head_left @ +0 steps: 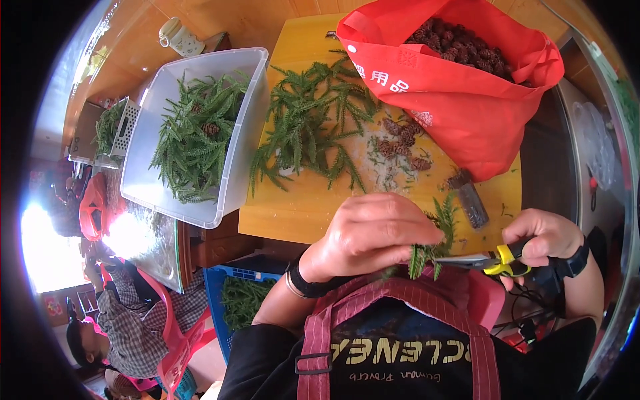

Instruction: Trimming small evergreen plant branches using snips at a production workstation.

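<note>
Left hand (381,230) working low over the near edge of the worktop (293,217); its grip is pinching a green sprig (445,217) between thumb and fingers. The sprig is hanging just in front of the apron (353,300), needles spreading above and below the fingertips. Right hand (547,235) is sitting to the right, its grip closing around the yellow handles of a pair of scissors (499,261). The blades are pointing left and overlapping the sprig's lower part; cannot tell whether they are biting into a stem.

Beyond the left hand, a loose pile of sprigs (303,117) is spreading over the worktop. To its right, several pine cones (400,140) are lying together among pale crumbs and needle scraps. A dark block (472,205) is resting between the sprig and the red bag (480,127), which is standing open and holding many more cones (460,50). Left of the pile, a translucent bin (251,127) is holding cut greenery (190,147), with a cone (211,129) showing on top. Below it, a blue crate (220,300) is carrying more greenery. Far left, another person in a checked shirt (137,333) is sitting on a pink chair (175,340).
</note>
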Motion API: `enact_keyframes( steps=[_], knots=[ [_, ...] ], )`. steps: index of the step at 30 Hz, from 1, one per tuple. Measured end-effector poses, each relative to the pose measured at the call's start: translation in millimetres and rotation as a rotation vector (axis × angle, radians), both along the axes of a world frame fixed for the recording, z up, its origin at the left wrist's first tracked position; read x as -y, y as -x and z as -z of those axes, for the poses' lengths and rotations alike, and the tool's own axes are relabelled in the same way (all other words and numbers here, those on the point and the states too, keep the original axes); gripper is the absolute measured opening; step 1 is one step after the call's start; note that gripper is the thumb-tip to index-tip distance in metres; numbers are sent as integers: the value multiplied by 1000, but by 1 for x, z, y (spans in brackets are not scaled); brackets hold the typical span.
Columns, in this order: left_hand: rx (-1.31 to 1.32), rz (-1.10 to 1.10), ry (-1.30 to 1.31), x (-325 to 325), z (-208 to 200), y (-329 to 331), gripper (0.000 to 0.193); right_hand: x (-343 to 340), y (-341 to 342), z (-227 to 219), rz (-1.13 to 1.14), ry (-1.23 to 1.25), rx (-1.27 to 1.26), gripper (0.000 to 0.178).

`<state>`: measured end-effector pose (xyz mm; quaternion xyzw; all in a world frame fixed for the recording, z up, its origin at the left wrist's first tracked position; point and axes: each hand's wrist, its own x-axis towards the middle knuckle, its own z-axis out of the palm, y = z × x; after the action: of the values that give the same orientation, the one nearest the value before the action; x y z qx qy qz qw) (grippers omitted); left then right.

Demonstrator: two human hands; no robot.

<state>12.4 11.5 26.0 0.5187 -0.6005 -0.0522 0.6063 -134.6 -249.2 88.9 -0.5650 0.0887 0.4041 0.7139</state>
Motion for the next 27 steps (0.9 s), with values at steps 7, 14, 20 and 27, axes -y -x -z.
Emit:
enact_keyframes(
  steps=[7,14,20,27],
  knots=[
    [-128,105,17,-3,-2,1,10,-2,16,20,65,-543,-295,46],
    [-451,43,-1,-10,-2,-1,16,-31,0,-14,-51,196,549,23],
    [-482,-73,-85,-9,-5,6,20,-47,-4,-18,9,1007,1216,23],
    [-542,-98,-151,-11,-7,9,17,-45,-6,-14,-47,1087,1288,28]
  ],
)
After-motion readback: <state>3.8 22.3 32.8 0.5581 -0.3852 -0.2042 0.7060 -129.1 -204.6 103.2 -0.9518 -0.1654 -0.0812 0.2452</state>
